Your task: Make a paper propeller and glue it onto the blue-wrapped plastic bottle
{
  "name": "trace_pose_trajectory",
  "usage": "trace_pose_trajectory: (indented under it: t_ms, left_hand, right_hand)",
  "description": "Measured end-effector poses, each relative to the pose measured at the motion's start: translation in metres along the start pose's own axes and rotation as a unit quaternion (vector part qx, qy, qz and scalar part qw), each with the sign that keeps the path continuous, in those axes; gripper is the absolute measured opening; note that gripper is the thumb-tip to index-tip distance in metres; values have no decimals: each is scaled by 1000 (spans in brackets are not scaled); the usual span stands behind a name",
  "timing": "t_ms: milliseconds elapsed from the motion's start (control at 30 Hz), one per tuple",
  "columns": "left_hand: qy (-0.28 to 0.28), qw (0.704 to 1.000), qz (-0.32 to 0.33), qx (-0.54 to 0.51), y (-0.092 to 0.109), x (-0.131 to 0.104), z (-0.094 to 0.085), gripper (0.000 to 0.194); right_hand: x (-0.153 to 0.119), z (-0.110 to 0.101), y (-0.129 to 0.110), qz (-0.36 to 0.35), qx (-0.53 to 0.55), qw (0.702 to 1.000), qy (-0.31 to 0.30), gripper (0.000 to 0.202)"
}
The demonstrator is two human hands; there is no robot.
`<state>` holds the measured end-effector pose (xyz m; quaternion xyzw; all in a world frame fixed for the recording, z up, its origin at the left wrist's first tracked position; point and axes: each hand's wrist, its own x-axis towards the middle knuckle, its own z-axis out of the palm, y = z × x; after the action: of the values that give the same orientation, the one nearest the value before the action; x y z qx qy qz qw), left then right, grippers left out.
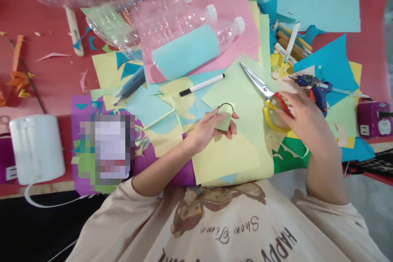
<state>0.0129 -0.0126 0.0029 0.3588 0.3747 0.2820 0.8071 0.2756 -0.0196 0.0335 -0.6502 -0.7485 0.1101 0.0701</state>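
Observation:
My left hand (pixel 205 130) pinches a small light-green piece of paper (pixel 226 119) with a curved black line drawn near its top edge. My right hand (pixel 302 116) is at the handles of a pair of scissors (pixel 272 97), one red and one yellow, with fingers on the red loop. The silver blades point up and to the left, over a light-green sheet (pixel 242 80); whether they rest on it I cannot tell. Between the hands and the bottles lies a black-and-white marker (pixel 202 85). Below my hands is a pale yellow sheet (pixel 230 157).
Several clear plastic bottles lie at the back, one wrapped in light-blue paper (pixel 187 51). To the right are a blue glue gun (pixel 317 90), several markers (pixel 293 43) and a purple box (pixel 374 118). A white device (pixel 38 149) stands left. Paper scraps cover the red table (pixel 376 16).

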Motion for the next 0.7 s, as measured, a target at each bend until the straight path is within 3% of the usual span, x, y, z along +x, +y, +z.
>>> trace_pose_trajectory:
  t_ms: [200, 433, 600, 633, 700]
  left_hand:
    - [25, 999, 22, 33, -2, -1, 0, 22]
    - [21, 1000, 16, -8, -1, -1, 0, 20]
    - [56, 997, 7, -45, 5, -4, 5, 17]
    - [57, 997, 5, -46, 6, -4, 6, 17]
    - [60, 997, -2, -46, 7, -4, 6, 17]
  right_hand:
    - [5, 9, 9, -20, -102, 994, -38, 59]
    - [14, 6, 7, -2, -108, 991, -81, 47]
    - [2, -23, 7, -6, 92, 995, -35, 50]
    - [-1, -28, 7, 3, 173, 985, -20, 50]
    - [-9, -32, 4, 29, 380, 924, -19, 48]
